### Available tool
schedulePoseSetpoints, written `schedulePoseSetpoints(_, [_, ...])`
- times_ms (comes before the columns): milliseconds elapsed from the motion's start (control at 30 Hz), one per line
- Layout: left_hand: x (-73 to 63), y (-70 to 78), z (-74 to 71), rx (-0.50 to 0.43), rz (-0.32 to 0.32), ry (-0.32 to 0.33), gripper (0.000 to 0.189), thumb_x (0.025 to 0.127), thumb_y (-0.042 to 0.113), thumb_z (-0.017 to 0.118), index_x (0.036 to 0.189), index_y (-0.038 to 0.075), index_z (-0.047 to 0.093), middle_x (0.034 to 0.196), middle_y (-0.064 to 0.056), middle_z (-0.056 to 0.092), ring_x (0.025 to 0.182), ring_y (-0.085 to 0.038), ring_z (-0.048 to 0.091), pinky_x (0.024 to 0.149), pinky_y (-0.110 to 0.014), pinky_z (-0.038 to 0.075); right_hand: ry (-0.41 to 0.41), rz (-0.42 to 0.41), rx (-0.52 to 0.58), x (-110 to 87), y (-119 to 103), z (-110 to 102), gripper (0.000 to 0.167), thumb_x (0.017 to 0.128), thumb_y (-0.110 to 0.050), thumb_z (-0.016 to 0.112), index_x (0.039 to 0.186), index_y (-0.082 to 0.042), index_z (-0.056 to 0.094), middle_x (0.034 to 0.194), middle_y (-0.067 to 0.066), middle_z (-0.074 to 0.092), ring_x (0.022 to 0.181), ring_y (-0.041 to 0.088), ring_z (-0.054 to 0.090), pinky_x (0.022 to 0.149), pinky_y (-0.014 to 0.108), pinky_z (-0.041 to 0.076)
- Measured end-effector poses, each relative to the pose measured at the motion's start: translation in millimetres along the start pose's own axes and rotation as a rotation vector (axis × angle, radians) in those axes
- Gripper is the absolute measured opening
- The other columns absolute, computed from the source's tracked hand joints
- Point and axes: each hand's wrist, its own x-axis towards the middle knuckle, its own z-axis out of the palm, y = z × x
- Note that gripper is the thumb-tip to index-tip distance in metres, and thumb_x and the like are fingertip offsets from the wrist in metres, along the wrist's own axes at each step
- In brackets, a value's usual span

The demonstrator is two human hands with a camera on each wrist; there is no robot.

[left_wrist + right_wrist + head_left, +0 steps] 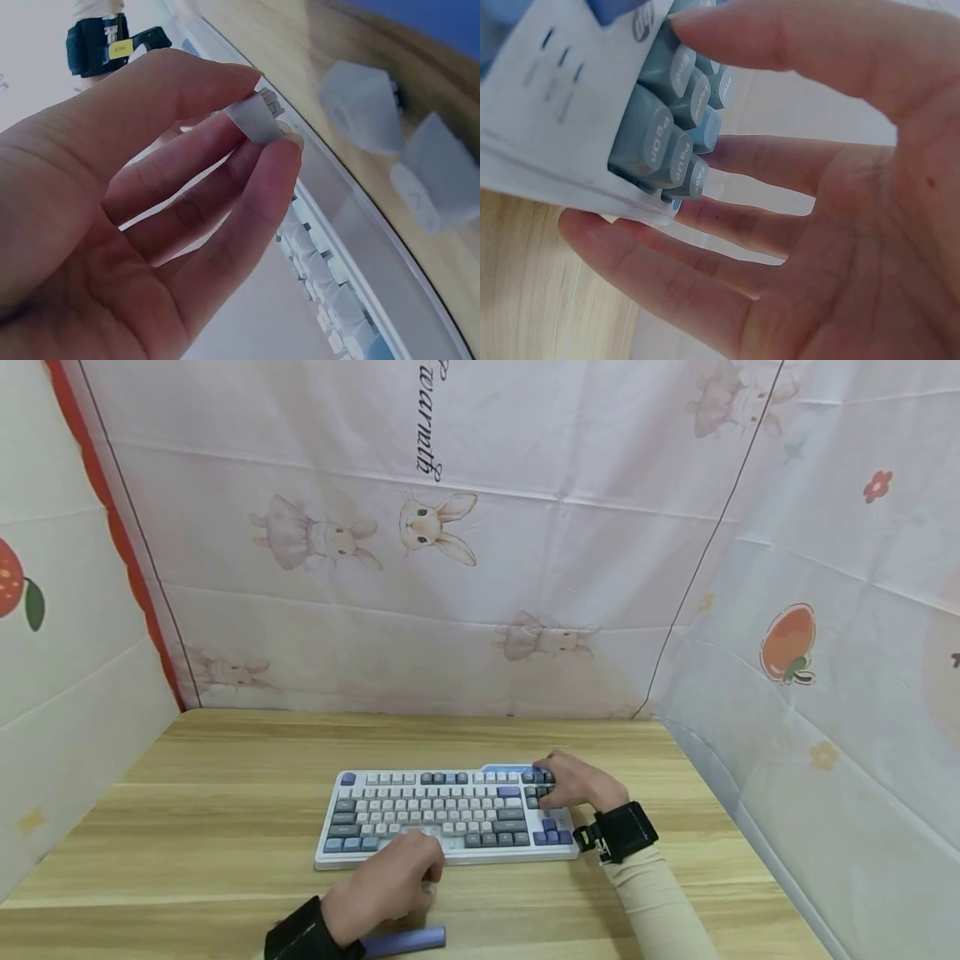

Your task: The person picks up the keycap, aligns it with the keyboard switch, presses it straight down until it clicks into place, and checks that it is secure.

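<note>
My left thumb and fingertips, nearly closed, pinch a pale-grey keycap (255, 118) at seven o'clock of the white keyboard (442, 817), keyed white, grey, blue, purple. My right hand (577, 781), loosely spread, touches its two o'clock corner, marked "PgDn", "PgUp"; the twelve o'clock cloth (525, 460) reads "warmth".

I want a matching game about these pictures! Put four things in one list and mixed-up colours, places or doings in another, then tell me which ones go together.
Things:
1. left hand
2. right hand
3. long bar
4. table

Matches:
A. light wood colour
B. at the far right corner of the keyboard
C. pinching a small key
D. blue, lying on the near side of the keyboard

Right pairs: 1-C, 2-B, 3-D, 4-A
</note>
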Motion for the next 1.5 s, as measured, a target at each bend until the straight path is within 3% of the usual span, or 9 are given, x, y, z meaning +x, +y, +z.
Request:
schedulePoseSetpoints(267, [4.0, -13.0, 5.2, 0.004, 0.108, 0.040, 0.018, 0.073, -0.003, 0.081, 0.082, 0.010, 0.072, 0.075, 0.007, 0.062, 0.068, -0.006, 0.047, 0.058, -0.026, 0.043, 0.003, 0.000, 0.001, 0.6, 0, -1, 0.075, 0.082, -0.017, 0.082, 0.148, 0.003, 0.051, 0.144, 0.025, 0.054, 0.130, 0.038, 0.056, 0.110, 0.055, 0.048])
schedulePoseSetpoints(500, [-0.8, 5.8, -11.7, 0.006, 0.067, 0.016, 0.021, 0.072, -0.008, 0.079, 0.083, 0.008, 0.073, 0.076, 0.004, 0.063, 0.068, -0.005, 0.043, 0.061, -0.022, 0.041, 0.001, 0.020, 0.013, 0.1, -1, 0, 0.075, 0.082, -0.016, 0.083, 0.148, 0.002, 0.052, 0.146, 0.025, 0.053, 0.132, 0.038, 0.055, 0.111, 0.056, 0.047])
schedulePoseSetpoints(667, [0.0, 9.9, -19.8, -0.012, 0.079, 0.022, 0.022, 0.071, -0.015, 0.072, 0.078, 0.006, 0.075, 0.070, 0.002, 0.060, 0.063, -0.005, 0.036, 0.058, -0.022, 0.036, 0.007, 0.020, 0.004, 0.2, -1, -1, 0.075, 0.082, -0.017, 0.083, 0.147, 0.002, 0.052, 0.145, 0.024, 0.054, 0.130, 0.038, 0.056, 0.110, 0.055, 0.047])
schedulePoseSetpoints(933, [1.1, 5.9, -24.3, -0.016, 0.073, 0.069, 0.025, 0.070, -0.015, 0.072, 0.080, 0.007, 0.077, 0.077, 0.000, 0.069, 0.066, -0.004, 0.049, 0.062, -0.021, 0.046, 0.011, 0.029, 0.013, 0.4, -1, 0, 0.075, 0.081, -0.015, 0.084, 0.147, 0.002, 0.052, 0.145, 0.025, 0.053, 0.130, 0.039, 0.055, 0.110, 0.056, 0.047])
schedulePoseSetpoints(1100, [0.6, 3.9, -26.8, -0.002, 0.083, 0.093, 0.028, 0.070, -0.017, 0.069, 0.080, 0.008, 0.077, 0.077, 0.000, 0.070, 0.064, -0.003, 0.047, 0.061, -0.021, 0.044, 0.007, 0.018, 0.017, 0.8, -1, 1, 0.076, 0.080, -0.015, 0.084, 0.147, 0.003, 0.052, 0.144, 0.026, 0.053, 0.130, 0.039, 0.056, 0.110, 0.057, 0.047])
schedulePoseSetpoints(1333, [0.6, 4.2, -32.0, 0.001, 0.115, 0.092, 0.027, 0.072, -0.019, 0.066, 0.076, 0.007, 0.074, 0.068, 0.003, 0.057, 0.065, -0.006, 0.029, 0.060, -0.025, 0.029, 0.004, 0.010, 0.012, 0.1, -2, 1, 0.076, 0.080, -0.015, 0.083, 0.147, 0.003, 0.051, 0.144, 0.026, 0.054, 0.129, 0.039, 0.056, 0.110, 0.057, 0.047])
schedulePoseSetpoints(1500, [2.8, 4.2, -35.4, 0.025, 0.109, 0.113, 0.026, 0.073, -0.016, 0.071, 0.078, 0.009, 0.074, 0.074, 0.001, 0.066, 0.065, -0.004, 0.038, 0.061, -0.022, 0.038, 0.001, 0.017, 0.010, -0.5, -3, 0, 0.076, 0.081, -0.015, 0.083, 0.148, 0.003, 0.051, 0.145, 0.025, 0.053, 0.130, 0.039, 0.056, 0.110, 0.057, 0.047])
